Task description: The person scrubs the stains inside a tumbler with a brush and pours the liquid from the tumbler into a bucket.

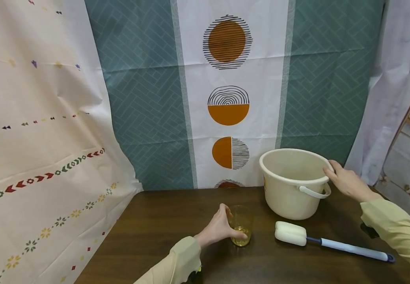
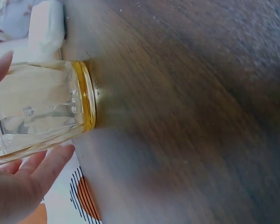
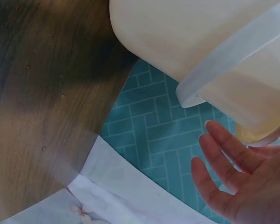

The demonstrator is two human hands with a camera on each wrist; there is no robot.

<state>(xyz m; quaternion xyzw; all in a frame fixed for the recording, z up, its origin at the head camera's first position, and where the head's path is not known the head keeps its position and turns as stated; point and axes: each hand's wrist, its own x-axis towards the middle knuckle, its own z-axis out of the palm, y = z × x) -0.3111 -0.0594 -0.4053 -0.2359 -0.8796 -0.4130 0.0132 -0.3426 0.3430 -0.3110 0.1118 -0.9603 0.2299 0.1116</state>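
A clear amber-tinted drinking glass [image 1: 242, 225] stands upright on the table, left of the bucket. My left hand [image 1: 220, 228] holds it from the side, with the thumb across the near face and fingers behind; in the left wrist view, the glass [image 2: 46, 100] lies between thumb and fingers. At the right, a cream bucket [image 1: 290, 199] has its white handle [image 1: 313, 192] hanging down. My right hand [image 1: 350, 183] holds the bucket's rim at its right side; several fingers [image 3: 224, 175] extend outside the wall in the right wrist view. The thumb is hidden there.
A bottle brush with a white sponge head [image 1: 291, 233] and pale blue handle [image 1: 354, 250] lies in front of the bucket. Patterned cloths [image 1: 148, 118] hang behind and beside the dark wooden table [image 1: 148, 232]. Small water drops dot the tabletop in the right wrist view.
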